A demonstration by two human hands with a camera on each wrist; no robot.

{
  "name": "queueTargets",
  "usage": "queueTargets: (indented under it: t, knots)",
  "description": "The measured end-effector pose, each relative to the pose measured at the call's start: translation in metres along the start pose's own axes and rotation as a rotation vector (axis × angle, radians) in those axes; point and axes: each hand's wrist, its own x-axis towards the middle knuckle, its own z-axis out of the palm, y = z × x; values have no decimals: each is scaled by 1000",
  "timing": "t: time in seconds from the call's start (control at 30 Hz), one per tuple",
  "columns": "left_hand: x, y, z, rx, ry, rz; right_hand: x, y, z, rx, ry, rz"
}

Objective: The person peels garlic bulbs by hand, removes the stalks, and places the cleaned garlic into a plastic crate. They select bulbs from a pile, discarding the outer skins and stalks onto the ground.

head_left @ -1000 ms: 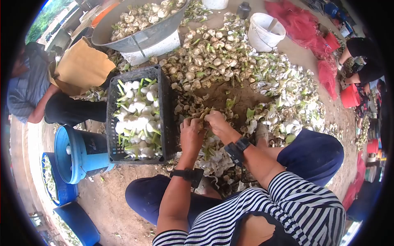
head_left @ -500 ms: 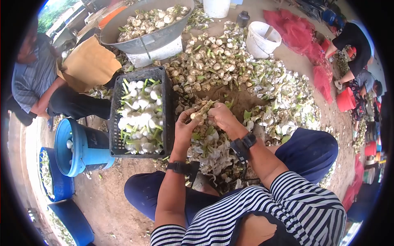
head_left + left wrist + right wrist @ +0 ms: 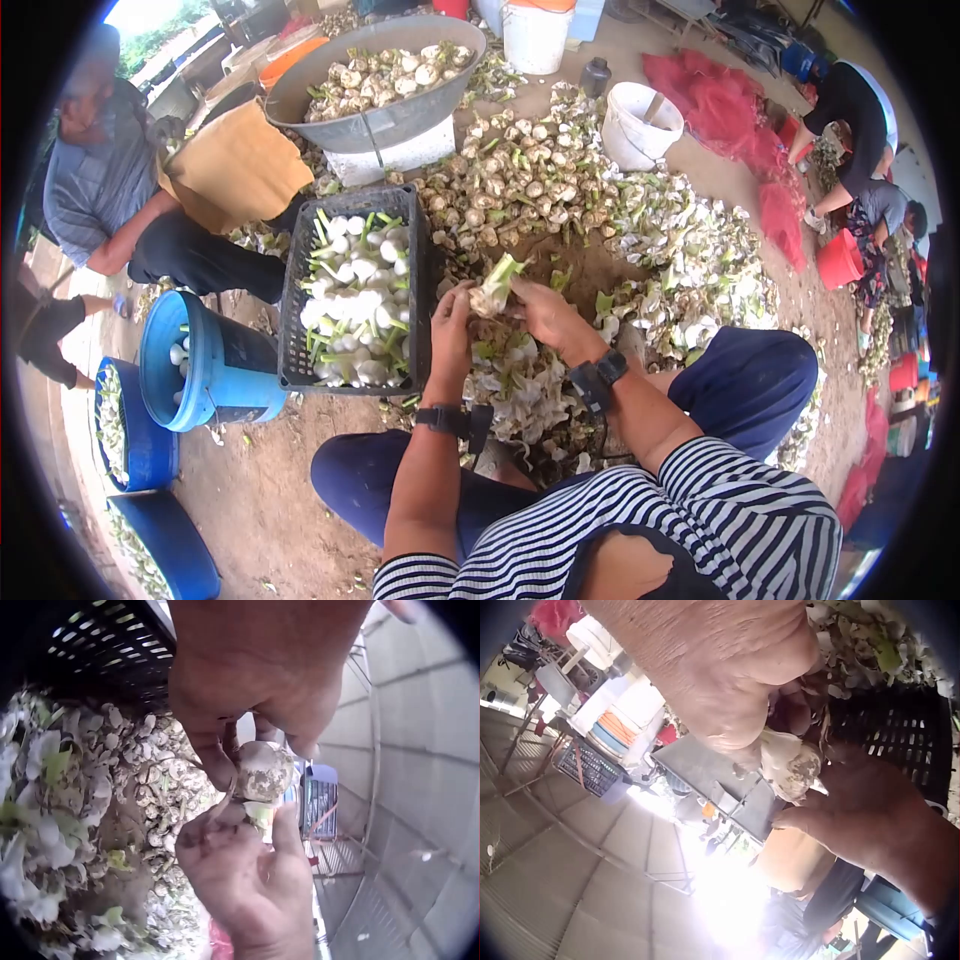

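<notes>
Both hands meet around one garlic bulb point(image 3: 491, 296) with a short green stem, above a heap of peeled skins point(image 3: 520, 385). My left hand point(image 3: 452, 335) pinches the bulb from the left, and my right hand point(image 3: 552, 318) grips its stem side. In the left wrist view, the round bulb point(image 3: 265, 771) is whitish with brown dirty patches, between the left fingers above and the right hand point(image 3: 251, 877) below. The right wrist view has the bulb point(image 3: 791, 766) between both hands, with loose dry skin beside it.
A black crate point(image 3: 418, 300) of white peeled garlic stands at the left. Unpeeled bulbs point(image 3: 520, 180) are piled ahead, with skins to the right. Behind are a metal tub point(image 3: 385, 118) and a white bucket point(image 3: 640, 125). A blue bucket point(image 3: 205, 370) and a seated person point(image 3: 100, 180) are farther left.
The bulb has turned so that its green stem points up and right, and its outside looks paler. The hands stay close together around it. The head view has shifted slightly.
</notes>
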Motion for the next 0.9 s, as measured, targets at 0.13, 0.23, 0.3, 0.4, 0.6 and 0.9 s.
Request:
queueTargets:
  t: [0.13, 0.23, 0.3, 0.4, 0.6, 0.9]
  knots:
    - [13, -25, -7, 864, -46, 519, -13, -7, 7, -469, -44, -254]
    - [-7, 10, 17, 428, 45, 131, 5, 7, -11, -152, 16, -66]
    - [-2, 4, 10, 516, 50, 282, 11, 14, -11, -36, -6, -165]
    - [-9, 9, 12, 251, 28, 111, 9, 14, -10, -22, -10, -182]
    - [-3, 7, 4, -204, 75, -74, -20, -3, 15, -415, 21, -228]
    - [-6, -17, 12, 290, 111, 135, -7, 11, -5, -987, 289, -435]
